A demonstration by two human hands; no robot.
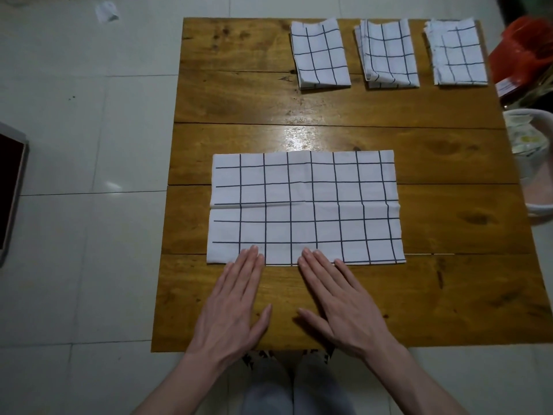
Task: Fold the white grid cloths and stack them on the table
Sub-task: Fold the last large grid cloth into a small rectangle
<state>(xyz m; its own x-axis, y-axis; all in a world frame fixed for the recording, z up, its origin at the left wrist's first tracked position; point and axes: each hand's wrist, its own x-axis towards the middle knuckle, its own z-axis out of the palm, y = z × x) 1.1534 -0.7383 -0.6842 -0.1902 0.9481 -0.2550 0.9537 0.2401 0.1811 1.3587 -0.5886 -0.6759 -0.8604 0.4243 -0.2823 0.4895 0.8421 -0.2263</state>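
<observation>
A white cloth with a dark grid lies flat and wide across the middle of the wooden table. My left hand and my right hand rest palm down on the table, fingers straight, with the fingertips touching the cloth's near edge. Three folded grid cloths sit in a row along the far edge: one on the left, one in the middle, one on the right.
A pale plastic tub stands beside the table's right edge, with a red object behind it. A dark flat panel lies on the tiled floor at left. A scrap of paper lies on the far floor.
</observation>
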